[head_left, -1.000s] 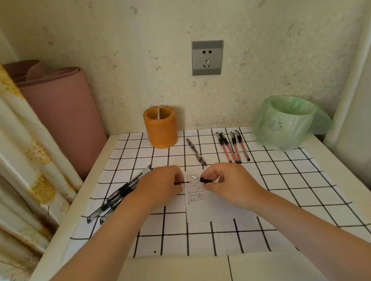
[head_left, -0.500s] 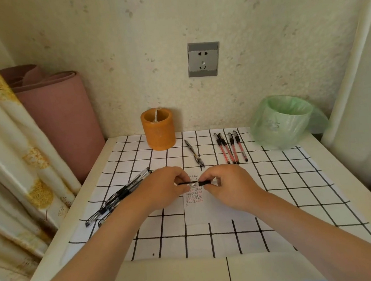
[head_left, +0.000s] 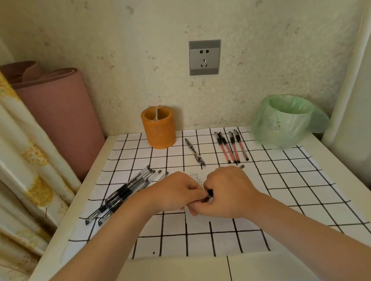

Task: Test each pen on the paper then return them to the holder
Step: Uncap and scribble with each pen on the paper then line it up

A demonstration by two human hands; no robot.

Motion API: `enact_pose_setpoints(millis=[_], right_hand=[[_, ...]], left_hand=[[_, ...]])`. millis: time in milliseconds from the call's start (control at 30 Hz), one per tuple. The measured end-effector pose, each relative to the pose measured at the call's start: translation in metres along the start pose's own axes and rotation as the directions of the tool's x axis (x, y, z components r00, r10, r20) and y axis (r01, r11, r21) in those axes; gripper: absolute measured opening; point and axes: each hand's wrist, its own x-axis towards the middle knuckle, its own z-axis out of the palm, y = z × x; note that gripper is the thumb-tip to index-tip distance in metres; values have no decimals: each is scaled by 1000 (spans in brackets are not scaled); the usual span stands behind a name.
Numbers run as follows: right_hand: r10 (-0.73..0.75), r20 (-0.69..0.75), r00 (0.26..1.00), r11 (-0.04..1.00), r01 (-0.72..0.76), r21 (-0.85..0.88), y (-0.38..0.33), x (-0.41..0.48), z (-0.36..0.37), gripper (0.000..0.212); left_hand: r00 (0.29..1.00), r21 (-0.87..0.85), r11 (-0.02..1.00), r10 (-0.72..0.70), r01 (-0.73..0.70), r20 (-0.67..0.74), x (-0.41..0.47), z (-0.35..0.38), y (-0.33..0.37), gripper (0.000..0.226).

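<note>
Head view:
Hands: left hand and right hand touch mid-table, the fingers of both curled round one pen.
Pen: dark, mostly hidden, just over the paper.
Holder: orange, far, left of centre.
Other pens: black bundle left; red pens far right.

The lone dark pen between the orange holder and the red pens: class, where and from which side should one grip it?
Take the lone dark pen mid-barrel from above, pinching across its width. It lies flat on the grid sheet with both long sides free, so a top pinch probably suits best.
</note>
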Motion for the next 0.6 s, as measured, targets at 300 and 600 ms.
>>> enact_pose_setpoints(millis=[300, 600], right_hand=[[27, 112, 993, 961, -57, 272, 9, -5, -3, 37], [230, 89, 969, 858, -245, 450, 48, -16, -31, 21]], left_hand=[[981, -22, 998, -56, 53, -187, 2, -7, 16, 14], [845, -188, 966, 50, -176, -533, 32, 2, 49, 17]])
